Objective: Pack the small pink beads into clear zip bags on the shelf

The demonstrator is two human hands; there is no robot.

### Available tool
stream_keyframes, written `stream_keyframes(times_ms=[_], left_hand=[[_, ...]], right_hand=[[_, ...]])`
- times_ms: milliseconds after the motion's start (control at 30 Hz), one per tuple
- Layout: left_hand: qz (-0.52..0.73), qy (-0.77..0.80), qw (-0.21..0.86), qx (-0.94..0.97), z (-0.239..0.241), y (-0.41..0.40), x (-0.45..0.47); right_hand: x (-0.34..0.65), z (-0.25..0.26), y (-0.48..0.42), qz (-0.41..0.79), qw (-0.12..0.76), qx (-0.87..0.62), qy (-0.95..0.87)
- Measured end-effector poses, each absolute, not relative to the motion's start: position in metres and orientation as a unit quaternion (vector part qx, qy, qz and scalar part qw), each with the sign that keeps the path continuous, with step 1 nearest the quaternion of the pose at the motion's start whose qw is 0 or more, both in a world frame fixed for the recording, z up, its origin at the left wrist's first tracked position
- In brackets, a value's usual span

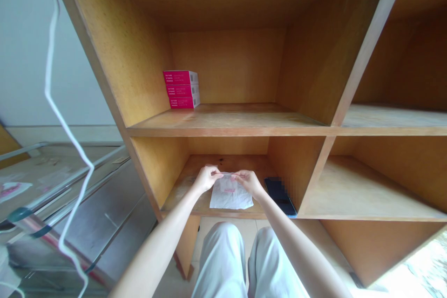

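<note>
A small white plastic bag (230, 195) with a pink mark lies on the lower shelf (195, 205) of a wooden shelving unit. My left hand (206, 178) pinches the bag's top edge on the left. My right hand (248, 180) pinches the same edge on the right. Both hands are closed on the bag's rim, close together. A dark phone (280, 194) lies flat on the shelf just right of my right hand.
A stack of three pink boxes (181, 89) stands at the back left of the upper shelf (230, 123). More compartments (366, 191) open to the right. A white cable (66, 130) hangs at left over metal-framed glass panels (70, 195). My knees (240, 260) are below.
</note>
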State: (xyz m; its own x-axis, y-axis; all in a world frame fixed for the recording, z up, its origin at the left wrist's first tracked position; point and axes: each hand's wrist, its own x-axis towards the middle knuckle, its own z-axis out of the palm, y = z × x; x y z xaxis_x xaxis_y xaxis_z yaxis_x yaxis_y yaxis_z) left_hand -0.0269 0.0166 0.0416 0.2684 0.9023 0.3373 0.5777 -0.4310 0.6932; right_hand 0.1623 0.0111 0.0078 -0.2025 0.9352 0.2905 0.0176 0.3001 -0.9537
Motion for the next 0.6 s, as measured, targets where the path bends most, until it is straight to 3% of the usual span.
stream_keyframes(times_ms=[400,600], left_hand=[[0.388,0.479,0.256,0.744,0.033,0.017,-0.033],[0.524,0.471,0.223,0.674,0.017,0.005,-0.025]], right_hand=[[0.162,0.005,0.009,0.451,0.506,-0.377,-0.632],[0.158,0.010,0.004,0.456,0.542,-0.357,-0.609]])
